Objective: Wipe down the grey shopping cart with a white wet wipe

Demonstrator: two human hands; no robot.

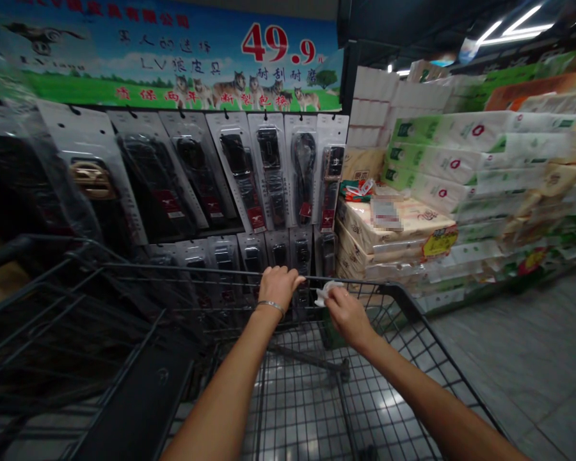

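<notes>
My left hand [279, 286], with a bracelet [271, 308] at the wrist, is closed over the far top rail of a wire shopping cart [403, 289]. To its right, my right hand [349, 312] pinches a crumpled white tissue [327, 292] against that same rail. Both arms reach forward over the cart's basket, and the floor shows through its mesh. Just beyond the rail hang belts in clear packs [269, 173], in two rows on hooks. The fingertips of both hands are partly hidden.
A blue and green price banner [173, 57] runs above the belts. On the right stand stacks of wrapped tissue packs [461, 160], with a yellow price tag [439, 242] on the nearer beige packs [398, 221]. Grey tiled floor [523, 358] lies right of the cart.
</notes>
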